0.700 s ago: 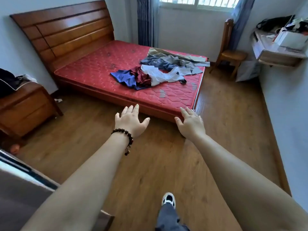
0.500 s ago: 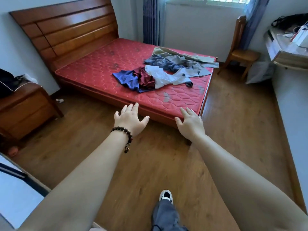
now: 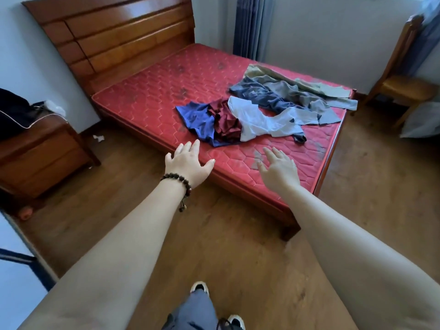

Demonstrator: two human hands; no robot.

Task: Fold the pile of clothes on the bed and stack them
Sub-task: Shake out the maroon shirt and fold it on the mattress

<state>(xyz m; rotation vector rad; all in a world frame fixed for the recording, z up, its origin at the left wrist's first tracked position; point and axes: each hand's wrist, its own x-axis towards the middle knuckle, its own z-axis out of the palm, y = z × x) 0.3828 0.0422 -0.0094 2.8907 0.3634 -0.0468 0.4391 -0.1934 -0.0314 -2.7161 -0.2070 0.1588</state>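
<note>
Both of my hands hold nothing: the left hand [image 3: 188, 161], with a dark beaded bracelet [image 3: 177, 184] at its wrist, and the right hand [image 3: 278, 171] reach out with fingers straight and spread over the near edge of the red quilted mattress [image 3: 152, 101]. A wooden chair [image 3: 400, 84] is cut off at the frame's right. The unfolded pile of clothes [image 3: 264, 108] sprawls across the mattress's right half: blue, maroon, white, navy, grey and khaki pieces, overlapping so I cannot tell garment types. I can read no labels.
</note>
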